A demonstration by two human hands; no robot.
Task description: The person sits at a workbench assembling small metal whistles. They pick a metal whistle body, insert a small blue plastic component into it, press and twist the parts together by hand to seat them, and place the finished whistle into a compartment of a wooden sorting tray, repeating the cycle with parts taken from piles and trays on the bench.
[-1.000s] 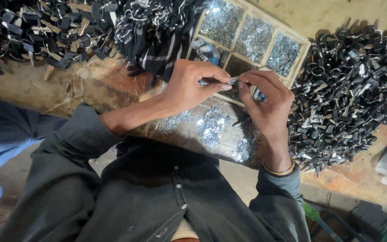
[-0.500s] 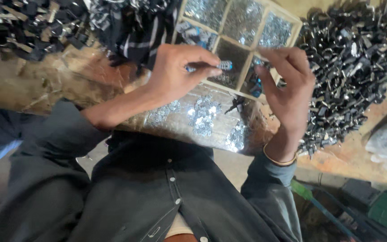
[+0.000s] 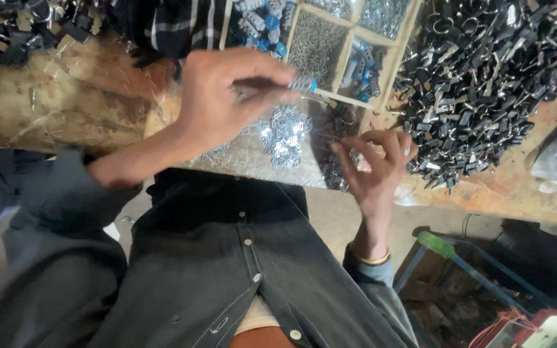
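My left hand (image 3: 224,96) pinches a small silver part with a blue end (image 3: 304,84), holding it above the bench edge. My right hand (image 3: 375,164) hovers lower, fingers curled and apart, near a scatter of small shiny metal pieces (image 3: 282,135) lying on clear plastic film. Whether the right fingertips pinch a tiny piece I cannot tell. Just beyond both hands sits a wooden divided tray (image 3: 391,61) holding several kinds of small silver and blue parts.
A big heap of black metal clips and rings (image 3: 485,84) covers the bench to the right. Another dark pile (image 3: 20,29) lies far left, beside a striped dark cloth (image 3: 169,26). Below the bench edge stand a blue-green frame (image 3: 459,261) and clutter.
My hands have parted: the right hand dropped away from the silver and blue part, which stays in my left hand. The view has tilted down and closer.
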